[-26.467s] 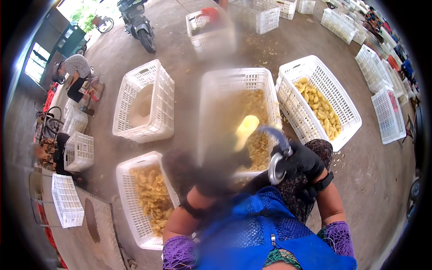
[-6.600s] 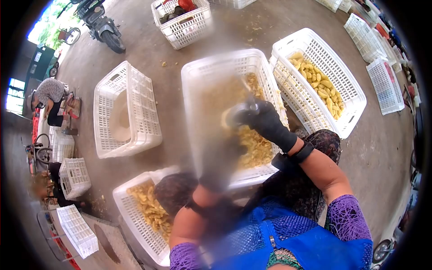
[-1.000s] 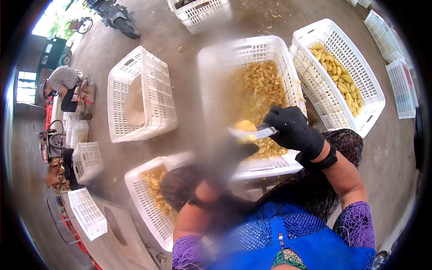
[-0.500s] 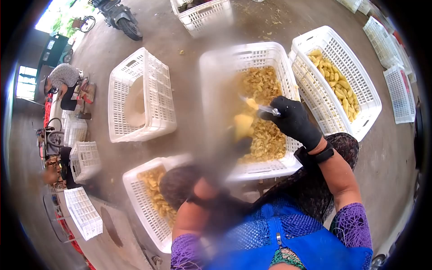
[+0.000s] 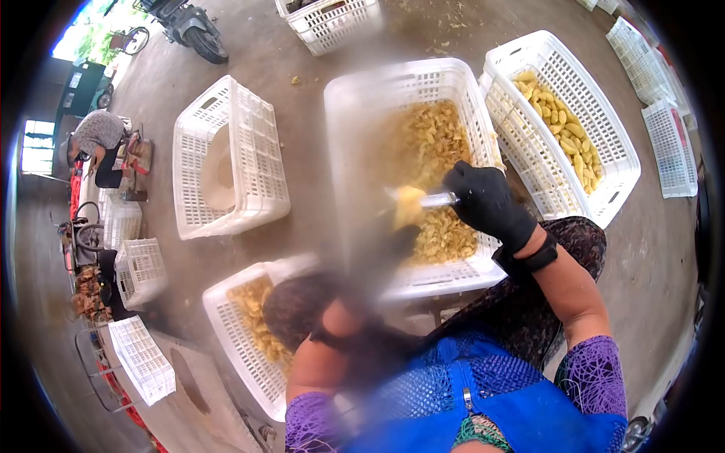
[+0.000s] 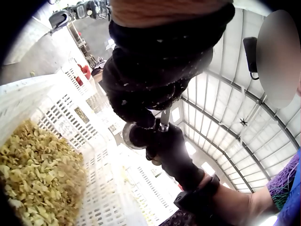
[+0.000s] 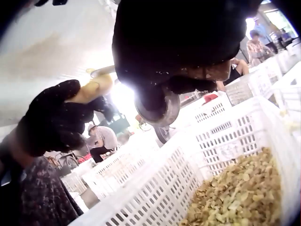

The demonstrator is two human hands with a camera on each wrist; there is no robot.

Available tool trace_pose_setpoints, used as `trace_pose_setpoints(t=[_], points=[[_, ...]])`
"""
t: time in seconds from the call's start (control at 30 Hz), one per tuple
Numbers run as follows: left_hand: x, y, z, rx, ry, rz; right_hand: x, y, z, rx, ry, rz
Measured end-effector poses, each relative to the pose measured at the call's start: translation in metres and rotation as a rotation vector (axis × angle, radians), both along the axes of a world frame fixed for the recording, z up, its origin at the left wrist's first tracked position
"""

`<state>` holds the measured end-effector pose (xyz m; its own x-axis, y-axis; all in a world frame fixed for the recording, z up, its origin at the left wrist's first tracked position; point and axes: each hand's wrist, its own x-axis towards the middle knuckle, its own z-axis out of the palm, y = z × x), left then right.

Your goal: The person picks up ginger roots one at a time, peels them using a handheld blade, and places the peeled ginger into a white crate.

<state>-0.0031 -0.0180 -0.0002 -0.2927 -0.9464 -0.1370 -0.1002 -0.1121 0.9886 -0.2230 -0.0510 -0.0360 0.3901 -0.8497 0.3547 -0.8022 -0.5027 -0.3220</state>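
Note:
Over the middle crate (image 5: 423,283), a black-gloved right hand (image 5: 487,200) grips a metal tool (image 5: 438,200) whose blade lies against a pale yellow piece (image 5: 408,205). The left hand (image 5: 385,253), gloved in black and blurred in the head view, holds that piece from below. In the right wrist view the left hand (image 7: 61,115) has its fingers round the yellow piece (image 7: 94,89), and the tool's blade (image 7: 103,70) touches its top. A metal ring (image 7: 160,110) hangs at the right hand (image 7: 178,42). Thin yellow-brown peelings (image 5: 442,140) fill the crate's bottom.
A crate of whole yellow pieces (image 5: 570,140) stands at the right, and another with yellow pieces (image 5: 260,313) at the lower left. An upright crate (image 5: 260,158) is on the left. A seated person (image 5: 100,140) bends forward at the far left; a motorbike (image 5: 192,26) is behind.
Since half a second ago, the right hand and tool have moved slightly down and left, and the blade now rests on the yellow piece. The view has shifted a little.

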Motion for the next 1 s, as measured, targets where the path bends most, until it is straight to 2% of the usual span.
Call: trace_pose_setpoints(t=[0.1, 0.13, 0.17, 0.2, 0.27, 0.33, 0.4, 0.47, 0.5, 0.57, 0.7, 0.77, 0.9, 0.97, 1.0], points=[[0.008, -0.006, -0.003, -0.06, -0.093, -0.008, -0.003, -0.007, -0.02, -0.052, 0.013, -0.001], [0.012, -0.01, 0.0, -0.351, -0.244, -0.067, -0.011, -0.01, -0.018, -0.066, 0.014, 0.011], [0.014, -0.013, 0.004, -0.639, -0.398, -0.139, -0.019, -0.01, -0.018, 0.054, 0.128, -0.063], [0.016, -0.013, 0.008, -0.65, -0.402, -0.161, -0.022, -0.008, -0.021, 0.181, 0.234, -0.157], [0.012, -0.005, 0.025, -0.135, -0.217, -0.047, -0.021, -0.003, -0.019, 0.178, 0.207, -0.156], [0.01, -0.005, 0.019, -0.186, -0.22, -0.008, -0.01, 0.002, -0.014, -0.018, -0.017, -0.081], [0.011, -0.003, 0.015, -0.243, -0.242, 0.001, -0.002, 0.005, 0.0, 0.016, -0.117, -0.069], [0.011, -0.001, 0.011, -0.124, -0.055, 0.142, 0.004, 0.005, 0.01, 0.088, -0.197, -0.067], [0.014, -0.003, 0.006, -0.126, -0.054, 0.143, 0.005, 0.005, 0.01, 0.086, -0.196, -0.066], [0.018, -0.009, -0.001, -0.464, -0.413, 0.039, 0.007, 0.005, 0.007, 0.074, -0.223, 0.036], [0.016, -0.011, 0.006, -0.341, -0.476, -0.012, 0.012, 0.008, 0.0, -0.002, -0.078, 0.052], [0.017, -0.008, 0.005, -0.698, -0.748, -0.111, 0.012, 0.01, 0.002, 0.025, -0.028, 0.031], [0.018, -0.006, 0.003, -0.676, -0.752, -0.143, 0.011, 0.01, 0.0, 0.03, 0.002, 0.009], [0.015, -0.002, 0.008, -0.453, -0.446, -0.062, 0.008, 0.008, -0.001, 0.048, 0.022, 0.015], [0.014, 0.0, 0.008, -0.451, -0.447, -0.062, 0.006, 0.007, -0.002, 0.064, 0.041, 0.022]])
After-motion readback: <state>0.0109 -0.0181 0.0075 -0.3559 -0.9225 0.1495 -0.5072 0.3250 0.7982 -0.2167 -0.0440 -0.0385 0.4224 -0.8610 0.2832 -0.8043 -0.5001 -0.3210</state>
